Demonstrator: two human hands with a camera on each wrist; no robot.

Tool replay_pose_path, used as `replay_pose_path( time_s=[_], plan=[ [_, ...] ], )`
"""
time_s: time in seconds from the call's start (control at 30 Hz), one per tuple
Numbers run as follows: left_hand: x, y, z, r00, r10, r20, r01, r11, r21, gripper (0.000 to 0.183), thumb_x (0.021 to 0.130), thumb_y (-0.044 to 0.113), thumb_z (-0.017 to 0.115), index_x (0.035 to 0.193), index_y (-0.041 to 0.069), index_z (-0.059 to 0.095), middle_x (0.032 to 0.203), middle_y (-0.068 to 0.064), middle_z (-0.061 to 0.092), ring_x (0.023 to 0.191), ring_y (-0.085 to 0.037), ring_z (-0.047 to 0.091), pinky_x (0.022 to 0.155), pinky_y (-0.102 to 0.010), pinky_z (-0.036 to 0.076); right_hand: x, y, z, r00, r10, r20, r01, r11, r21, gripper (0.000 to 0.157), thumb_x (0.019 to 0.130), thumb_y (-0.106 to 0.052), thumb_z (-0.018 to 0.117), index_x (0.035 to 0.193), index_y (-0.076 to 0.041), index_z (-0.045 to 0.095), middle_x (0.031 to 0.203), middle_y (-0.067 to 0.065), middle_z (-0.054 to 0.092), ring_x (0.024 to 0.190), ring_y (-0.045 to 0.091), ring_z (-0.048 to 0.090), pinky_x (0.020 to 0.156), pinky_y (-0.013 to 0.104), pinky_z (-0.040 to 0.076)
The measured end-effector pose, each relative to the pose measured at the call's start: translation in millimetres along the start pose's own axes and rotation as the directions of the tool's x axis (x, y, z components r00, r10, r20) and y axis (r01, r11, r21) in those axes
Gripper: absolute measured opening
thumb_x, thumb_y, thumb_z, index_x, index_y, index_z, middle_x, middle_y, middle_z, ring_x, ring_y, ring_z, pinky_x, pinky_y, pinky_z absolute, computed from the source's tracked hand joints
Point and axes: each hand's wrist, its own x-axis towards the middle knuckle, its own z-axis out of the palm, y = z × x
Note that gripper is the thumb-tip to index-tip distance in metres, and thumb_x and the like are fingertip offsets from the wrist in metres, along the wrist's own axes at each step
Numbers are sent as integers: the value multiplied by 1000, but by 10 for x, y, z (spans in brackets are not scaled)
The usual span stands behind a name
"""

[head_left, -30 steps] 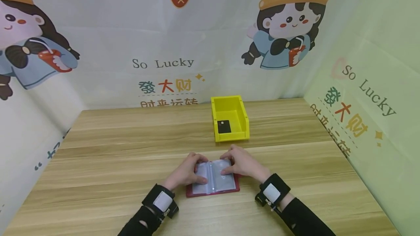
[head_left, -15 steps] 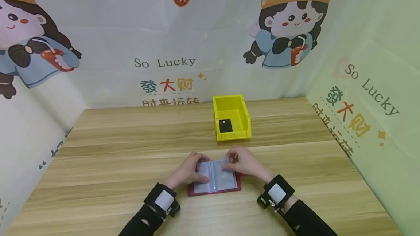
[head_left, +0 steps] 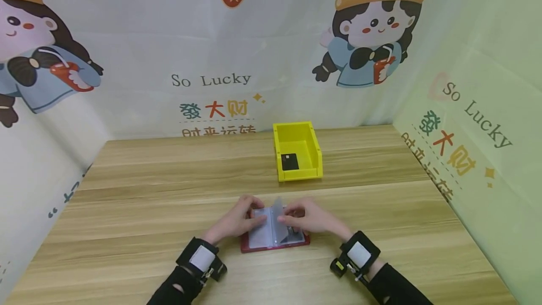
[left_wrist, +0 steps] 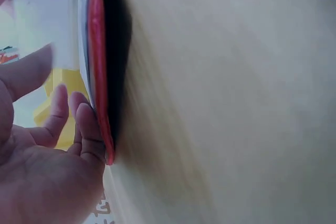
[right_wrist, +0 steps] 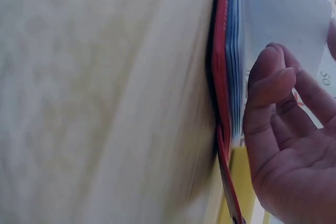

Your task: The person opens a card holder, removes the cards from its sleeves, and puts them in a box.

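Note:
A small card holder [head_left: 261, 236] with a red cover [left_wrist: 97, 40] and clear plastic sleeves lies spread on the table before me. My left hand [head_left: 237, 220] holds its left side, fingers at the cover's edge and thumb over the sleeves. One clear sleeve page [head_left: 278, 222] stands up from the middle. My right hand [head_left: 309, 215] pinches that page; in the right wrist view its curled thumb and finger overlap the clear sheet [right_wrist: 286, 17]. Something darker shows in the sleeve beneath, on the right half. A red strap [right_wrist: 227, 174] hangs off the cover's edge.
Beyond the hands stands a yellow open-front bin [head_left: 317, 154] with a black card [head_left: 290, 162] lying inside. The wood-grain table [head_left: 169, 178] meets printed cloth walls [head_left: 271, 51] at the back and both sides.
The right half's top sleeve page has been lifted and swung leftward to stand upright, my right hand moving left with it. My left thumb has shifted slightly up the left half.

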Motion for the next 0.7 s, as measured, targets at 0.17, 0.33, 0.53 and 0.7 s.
replay_pose_path(
  time_s=[0.17,0.33,0.53,0.7],
  plan=[
    [0,-1,-7,998,-52,-32,50,997,-61,32,109,27,41,103,1,60,106,-11,46,92,-17,44,77,-27,39,50,-17,50,997,-37,71,38,999,-2,38,105,-37,51,120,-10,72,76,-3,52,69,6,50,62,20,37],
    [-21,23,0,998,-41,-48,41,999,2,32,107,29,48,114,0,60,105,-11,57,93,-17,50,79,-28,41,86,-40,95,990,-75,116,86,991,-100,33,102,-26,58,127,-8,69,73,-7,48,67,2,44,62,18,33],
    [-32,49,25,994,-15,-107,28,992,123,34,96,12,66,128,3,57,92,-9,61,76,-15,52,65,-24,41,105,-53,142,994,-42,103,59,984,-167,33,97,-17,66,129,-11,68,66,-7,44,58,2,39,59,17,30],
    [-36,94,36,978,-92,-187,118,984,130,40,89,10,75,124,4,59,71,-2,51,61,-13,47,54,-23,36,92,-58,140,994,-40,104,57,983,-174,36,95,-15,68,131,-10,67,68,-8,43,61,3,40,61,17,30]
  ],
)
